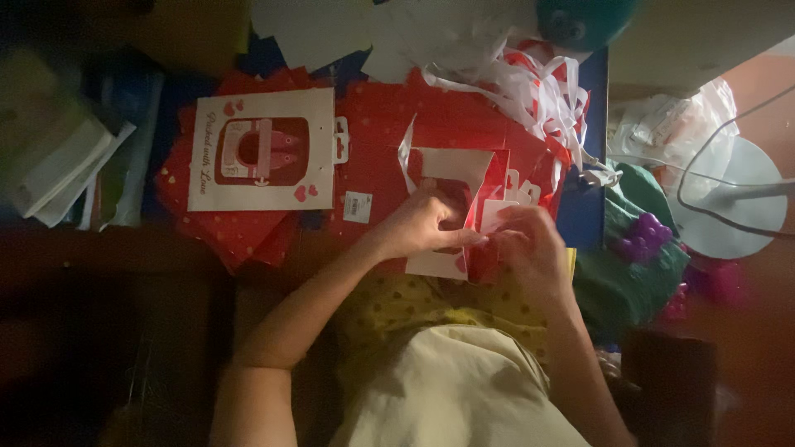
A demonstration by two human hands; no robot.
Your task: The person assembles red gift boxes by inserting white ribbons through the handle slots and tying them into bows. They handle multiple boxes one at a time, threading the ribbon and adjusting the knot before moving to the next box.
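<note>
A single head-worn camera looks steeply down, close over the lap and cluttered floor.

Red paper bag (451, 178): thin card, folded, slight sheen along the creases, white matt inner face. Flat printed card panel (261, 149) near the table's left edge: white, smooth, matt, with a red window. Red sheets (240, 232) beneath it: paper, dotted, faintly glossy. White-and-red strips (538, 87) at the far edge: paper ribbon, crinkled. Clear plastic bag (671, 124) at right: thin, shiny, wrinkled. Green cloth (629, 265): soft, matt.
</note>
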